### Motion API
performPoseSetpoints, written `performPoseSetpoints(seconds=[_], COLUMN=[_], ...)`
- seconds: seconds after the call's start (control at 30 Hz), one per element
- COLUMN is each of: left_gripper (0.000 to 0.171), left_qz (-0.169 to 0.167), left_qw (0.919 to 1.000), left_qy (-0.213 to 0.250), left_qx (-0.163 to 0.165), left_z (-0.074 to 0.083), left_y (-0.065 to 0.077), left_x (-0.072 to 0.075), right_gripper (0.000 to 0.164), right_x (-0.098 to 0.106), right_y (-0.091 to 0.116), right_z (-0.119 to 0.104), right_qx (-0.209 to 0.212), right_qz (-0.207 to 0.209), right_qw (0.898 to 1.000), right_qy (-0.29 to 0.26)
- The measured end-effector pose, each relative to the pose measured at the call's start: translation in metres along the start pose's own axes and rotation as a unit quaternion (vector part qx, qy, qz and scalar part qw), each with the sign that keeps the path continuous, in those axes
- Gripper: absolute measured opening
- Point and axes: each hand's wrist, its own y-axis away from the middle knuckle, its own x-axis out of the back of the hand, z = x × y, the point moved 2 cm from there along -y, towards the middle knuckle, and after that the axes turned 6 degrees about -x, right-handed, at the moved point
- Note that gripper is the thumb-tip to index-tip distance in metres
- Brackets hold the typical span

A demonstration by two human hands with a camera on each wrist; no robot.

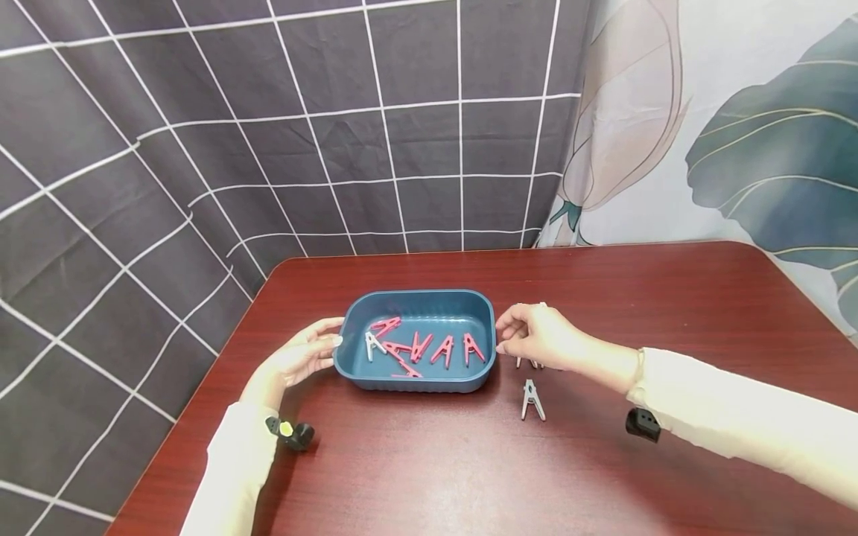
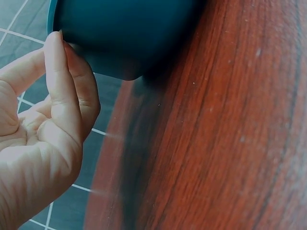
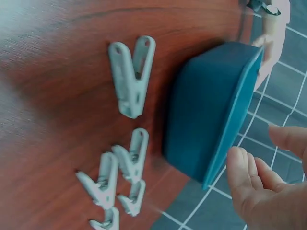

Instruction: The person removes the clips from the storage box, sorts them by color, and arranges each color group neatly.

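A blue plastic basin [image 1: 415, 385] stands on the table. Inside lie several red clothespins [image 1: 443, 351] and one white clothespin [image 1: 372, 345]. My left hand [image 1: 310, 353] pinches the basin's left rim, thumb and fingertips close together in the left wrist view. Beside the right rim is my right hand [image 1: 539, 334], its thumb and fingers apart with nothing visible between them. To the basin's right, a pale clothespin [image 1: 532, 400] lies on the tabletop. More pale clothespins [image 3: 102, 184] show in the right wrist view; my right hand mostly hides them in the head view.
The table [image 1: 415, 461] has a glossy red-brown top. A dark curtain with white grid lines [image 1: 422, 149] hangs behind and to the left. At the back right hangs a leaf-patterned cloth [image 1: 737, 149].
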Motion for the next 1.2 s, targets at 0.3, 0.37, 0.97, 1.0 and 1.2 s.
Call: performPoseSetpoints(seconds=[0.3,0.37,0.97,1.0,1.2], left_gripper=[0.035,0.035,0.036,0.036,0.035], left_qz=[-0.001,0.001,-0.01,-0.01,-0.003], left_qw=[1.0,1.0,0.9997,0.9997,0.9998], left_qy=[0.0,0.004,0.011,0.013,0.019], left_qx=[-0.008,-0.008,-0.017,-0.016,-0.006], left_z=[-0.002,-0.002,0.001,0.001,-0.001], left_y=[-0.001,-0.001,-0.004,-0.004,-0.002], left_x=[0.0,-0.001,0.001,0.001,-0.001], right_gripper=[0.024,0.026,0.032,0.031,0.028], right_x=[-0.011,-0.016,-0.058,-0.059,-0.069], right_y=[-0.024,-0.029,-0.077,-0.079,-0.094], right_z=[-0.029,-0.035,-0.071,-0.073,-0.082], right_qx=[0.004,0.003,-0.034,-0.032,-0.003], right_qz=[-0.01,-0.018,-0.045,-0.043,-0.031], right_qw=[1.0,1.0,0.998,0.999,0.999], right_qy=[0.018,0.02,0.003,0.004,0.027])
